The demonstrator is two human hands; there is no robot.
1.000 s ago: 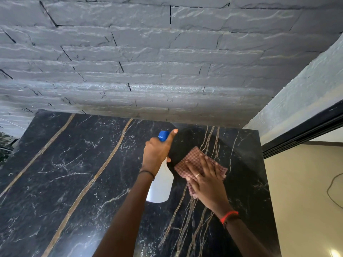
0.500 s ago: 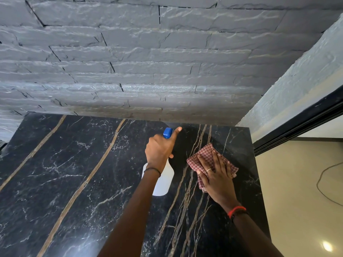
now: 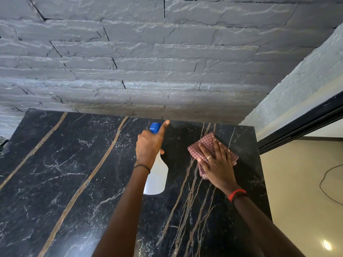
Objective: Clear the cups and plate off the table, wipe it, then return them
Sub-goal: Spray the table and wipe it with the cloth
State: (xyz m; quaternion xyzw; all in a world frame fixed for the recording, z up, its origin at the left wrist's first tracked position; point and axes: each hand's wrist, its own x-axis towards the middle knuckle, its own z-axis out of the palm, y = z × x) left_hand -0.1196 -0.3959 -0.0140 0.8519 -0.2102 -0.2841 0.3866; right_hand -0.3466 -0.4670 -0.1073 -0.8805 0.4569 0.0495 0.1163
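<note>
Wiping the marble bench (image 3: pixel 55 173), a checked cloth (image 3: pixel 205 143) is pressed flat at 1 o'clock by straight fingers of the right hand (image 3: pixel 217 164), a spray bottle (image 3: pixel 157 179) gripped ready in the left hand (image 3: pixel 149 145); cups and plate are unseen.

No text, label, brand or number is readable anywhere in the head view. The white spray bottle (image 3: pixel 157 179) shows a plain, unmarked side. The checked cloth (image 3: pixel 204 144) carries only its woven pattern, no print.
</note>
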